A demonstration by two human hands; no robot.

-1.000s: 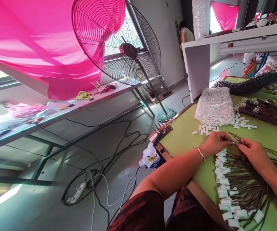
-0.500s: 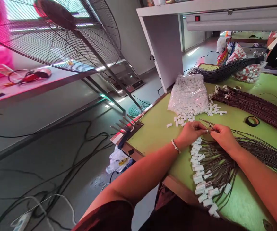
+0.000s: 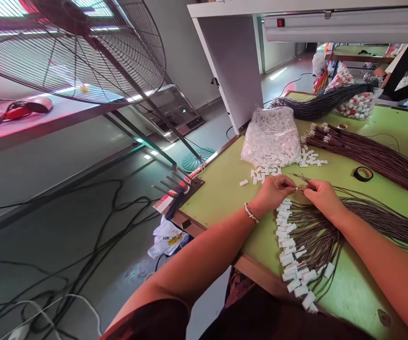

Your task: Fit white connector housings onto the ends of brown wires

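My left hand (image 3: 276,191) pinches a small white connector housing (image 3: 297,189), mostly covered by the fingertips. Close beside it, my right hand (image 3: 320,197) is closed on several thin dark wires (image 3: 305,179), whose bare ends stick out past the fingers. The hands nearly meet above the green tabletop. Below them lies a row of white connectors (image 3: 287,245) fixed to a fan of dark wires (image 3: 319,236). Beyond the hands, a clear plastic bag (image 3: 271,134) full of white connectors lies with loose connectors (image 3: 260,174) spilled at its mouth.
A roll of black tape (image 3: 363,174) lies right of my hands. Behind it are a brown wire bundle (image 3: 370,153) and a black wire bundle (image 3: 327,101). Metal prongs (image 3: 171,184) rise at the table's left edge. A large fan (image 3: 83,52) stands left; cables (image 3: 93,250) cross the floor.
The view has shifted slightly, so the scene sits a little further left. Both hands keep their pinch, and the right fingers and wires have turned slightly near the connector.
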